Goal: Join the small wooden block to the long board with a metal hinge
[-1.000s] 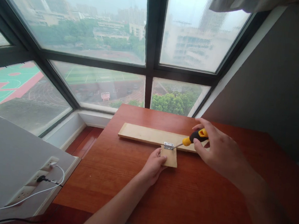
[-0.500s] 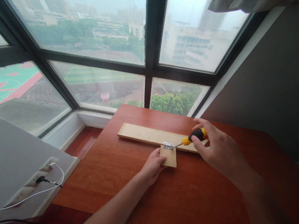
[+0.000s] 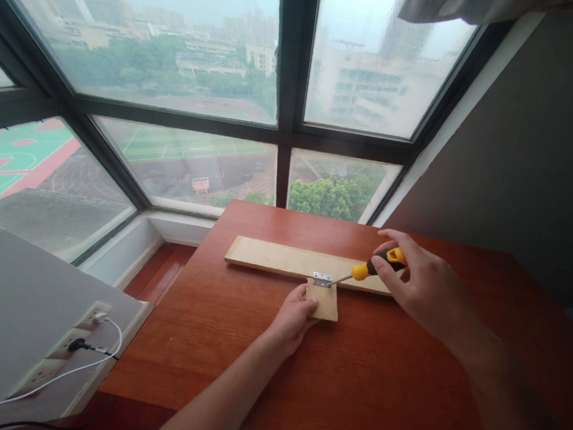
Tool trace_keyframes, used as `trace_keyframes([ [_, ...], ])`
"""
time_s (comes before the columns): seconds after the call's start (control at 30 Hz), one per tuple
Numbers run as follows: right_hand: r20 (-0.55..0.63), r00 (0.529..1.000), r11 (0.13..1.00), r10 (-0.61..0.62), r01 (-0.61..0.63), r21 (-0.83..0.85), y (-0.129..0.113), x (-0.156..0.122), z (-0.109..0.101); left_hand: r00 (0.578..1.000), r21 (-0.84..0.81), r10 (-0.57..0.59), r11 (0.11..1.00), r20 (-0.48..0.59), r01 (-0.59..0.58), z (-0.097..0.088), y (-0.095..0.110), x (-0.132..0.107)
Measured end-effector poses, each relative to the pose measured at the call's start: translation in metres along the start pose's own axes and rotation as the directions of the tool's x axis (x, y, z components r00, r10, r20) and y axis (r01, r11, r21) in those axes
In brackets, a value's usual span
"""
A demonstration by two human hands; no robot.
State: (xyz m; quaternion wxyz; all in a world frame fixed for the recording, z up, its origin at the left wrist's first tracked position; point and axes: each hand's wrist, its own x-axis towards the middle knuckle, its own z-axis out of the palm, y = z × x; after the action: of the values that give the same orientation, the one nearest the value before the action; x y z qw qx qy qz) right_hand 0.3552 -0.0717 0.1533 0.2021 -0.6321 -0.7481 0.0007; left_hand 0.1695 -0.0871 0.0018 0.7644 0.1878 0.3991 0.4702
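A small wooden piece (image 3: 326, 305) is pinched in my left hand (image 3: 298, 313), thumb on top and the other fingers mostly hidden beneath. A metal hinge (image 3: 321, 280) lies across its far edge, joining it to a long pale wooden board (image 3: 273, 256) on the table. My right hand (image 3: 421, 280) grips a yellow and black screwdriver (image 3: 377, 264) by its handle. The screwdriver slants down to the left, its tip at the near right part of the hinge. Any screw under the tip is too small to make out.
The reddish-brown wooden table (image 3: 205, 342) carries the board. Large windows with dark frames (image 3: 286, 135) rise behind it. On the low wall at left, power sockets (image 3: 67, 343) hold plugs with a white cable (image 3: 118, 334) and a black one.
My right hand has shifted slightly right and its fingers have moved on the screwdriver handle, which has turned. My left hand, the hinge and the board look nearly still.
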Motion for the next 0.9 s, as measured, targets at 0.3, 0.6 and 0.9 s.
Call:
trace_keyframes([
  [0.3, -0.03, 0.999, 0.999, 0.018, -0.017, 0.042, 0.01, -0.001, 0.0, 1.0, -0.008, -0.004, 1.0, -0.002, 0.004, 0.0, 0.0, -0.001],
  [0.6, -0.016, 0.999, 0.99, 0.037, -0.039, -0.132, 0.012, 0.0, 0.0, 1.0, -0.026, 0.003, 1.0, -0.003, -0.003, -0.001, -0.001, 0.0],
  [0.9, 0.126, 0.991, 0.959, -0.046, 0.009, 0.283, 0.019, -0.001, -0.007, 1.0, -0.015, -0.001, 1.0, 0.003, 0.001, -0.001, -0.002, 0.001],
])
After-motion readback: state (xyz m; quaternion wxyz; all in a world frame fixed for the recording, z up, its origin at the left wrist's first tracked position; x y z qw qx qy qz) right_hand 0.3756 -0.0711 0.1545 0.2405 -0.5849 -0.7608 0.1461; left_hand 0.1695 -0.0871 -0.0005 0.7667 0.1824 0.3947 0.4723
